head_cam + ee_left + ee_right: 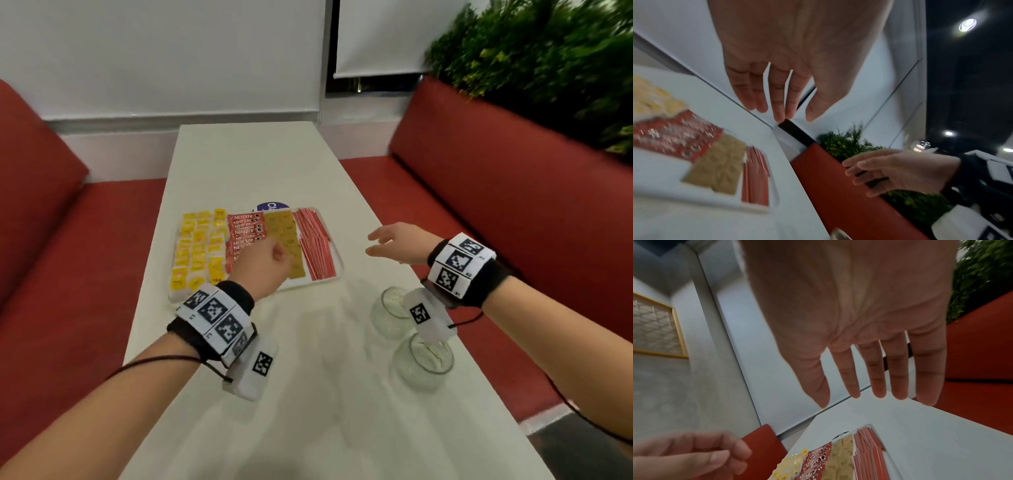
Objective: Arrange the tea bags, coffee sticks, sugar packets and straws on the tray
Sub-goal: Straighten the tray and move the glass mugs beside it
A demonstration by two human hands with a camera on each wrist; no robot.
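A white tray (338,257) on the table holds four rows: yellow tea bags (198,246) at the left, then red coffee sticks (245,229), brown sugar packets (286,229) and red-striped straws (315,243) at the right. My left hand (279,255) hovers over the tray's near middle with loosely curled fingers and holds nothing. My right hand (378,244) floats to the right of the tray, fingers spread and empty. The right wrist view shows its bare palm (869,337) above the straws (869,454). In the left wrist view the left hand (789,113) is relaxed and empty.
Two empty glass bowls (394,311) (423,359) stand near the white table's (257,164) right edge, under my right wrist. A purple round label (272,206) lies behind the tray. Red benches (513,205) flank the table; green plants (548,61) rise at the back right.
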